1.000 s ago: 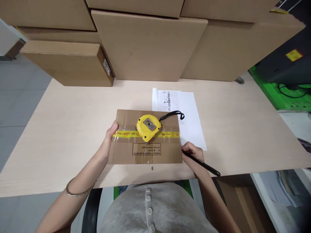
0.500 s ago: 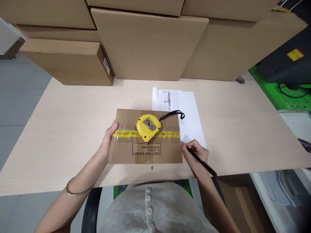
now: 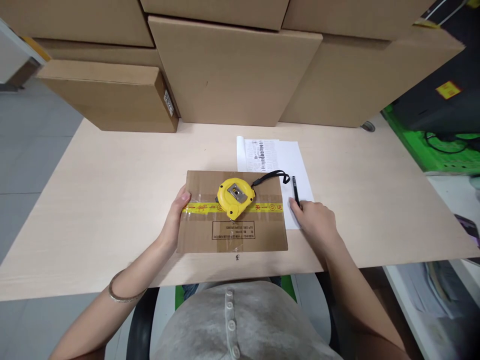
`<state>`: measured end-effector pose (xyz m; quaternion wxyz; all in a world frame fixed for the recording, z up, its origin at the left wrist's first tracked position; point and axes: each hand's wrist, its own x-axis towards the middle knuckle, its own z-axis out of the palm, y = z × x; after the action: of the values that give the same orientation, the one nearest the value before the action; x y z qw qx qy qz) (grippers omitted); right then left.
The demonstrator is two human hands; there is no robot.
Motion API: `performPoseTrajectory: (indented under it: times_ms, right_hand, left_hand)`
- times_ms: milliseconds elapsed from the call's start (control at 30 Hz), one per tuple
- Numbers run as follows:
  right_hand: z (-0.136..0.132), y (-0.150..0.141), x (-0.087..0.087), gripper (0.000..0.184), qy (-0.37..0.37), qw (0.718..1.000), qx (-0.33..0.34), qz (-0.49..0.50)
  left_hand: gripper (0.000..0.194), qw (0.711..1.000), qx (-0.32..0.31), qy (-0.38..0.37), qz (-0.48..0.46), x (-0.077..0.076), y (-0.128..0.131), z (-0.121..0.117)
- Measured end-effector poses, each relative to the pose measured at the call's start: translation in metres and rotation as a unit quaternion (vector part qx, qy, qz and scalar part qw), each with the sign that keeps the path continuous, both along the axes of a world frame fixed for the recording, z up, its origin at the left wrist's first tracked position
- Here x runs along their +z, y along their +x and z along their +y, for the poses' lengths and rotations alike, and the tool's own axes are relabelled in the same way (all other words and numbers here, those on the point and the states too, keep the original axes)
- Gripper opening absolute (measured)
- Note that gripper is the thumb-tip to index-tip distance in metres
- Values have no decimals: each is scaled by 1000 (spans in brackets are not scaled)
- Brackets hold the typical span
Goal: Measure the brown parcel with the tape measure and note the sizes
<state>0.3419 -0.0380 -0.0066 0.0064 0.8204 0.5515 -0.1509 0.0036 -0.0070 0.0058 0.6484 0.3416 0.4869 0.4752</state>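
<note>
My left hand (image 3: 175, 215) is closed round the left edge of a small cardboard box (image 3: 198, 237), its thumb on the top face. Yellow printed tape and a boxed stamp of text mark the box. On top of it lies a yellow tape measure (image 3: 228, 196) with a black wrist strap (image 3: 270, 175). My right hand (image 3: 318, 222), to the right of the box, is wrapped round a black pen (image 3: 296, 189) whose far end points away from me. Beneath the pen and partly under the box is white paper (image 3: 288, 155) with a printed slip (image 3: 261, 155) on it.
Large cardboard boxes (image 3: 232, 75) are stacked along the back of the desk (image 3: 112, 200). A flatter carton (image 3: 108, 97) stands at the back left. On the right are a green surface (image 3: 412, 145) with a black cable and a shelf of papers (image 3: 427, 290).
My right hand has moved right, away from the box edge, and the pen has swung round to point away from me. The box and tape measure appear slightly further right.
</note>
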Motion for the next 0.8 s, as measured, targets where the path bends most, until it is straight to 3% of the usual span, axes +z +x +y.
performPoseTrajectory:
  times_ms: [167, 267, 333, 400, 467, 533, 633, 733, 800]
  right_hand:
    - [11, -16, 10, 46, -23, 997, 17, -67]
    - [15, -21, 32, 47, 98, 990, 16, -97]
    - [23, -27, 50, 51, 234, 967, 85, -58]
    - [35, -37, 65, 61, 295, 924, 240, 39]
    - [53, -50, 73, 73, 254, 871, 398, 137]
    - [72, -62, 74, 79, 173, 837, 480, 198]
    - [93, -71, 71, 69, 82, 826, 506, 235]
    - [96, -73, 74, 56, 71, 820, 501, 269]
    - [88, -73, 80, 57, 59, 822, 471, 316]
  left_hand:
    - [48, 991, 72, 84, 73, -10, -5, 0]
    - [48, 986, 52, 136, 82, -13, -10, 2]
    - [39, 976, 29, 182, 116, -15, -14, 4]
    - [32, 967, -1, 208, 148, -18, -18, 8]
    - [34, 965, -20, 219, 140, -21, -21, 12]
    - [41, 969, -24, 223, 102, -23, -21, 15]
    - [52, 972, -30, 224, 63, -25, -21, 18]
    - [55, 970, -51, 231, 52, -29, -23, 22]
    - [54, 968, -68, 238, 45, -32, -26, 25]
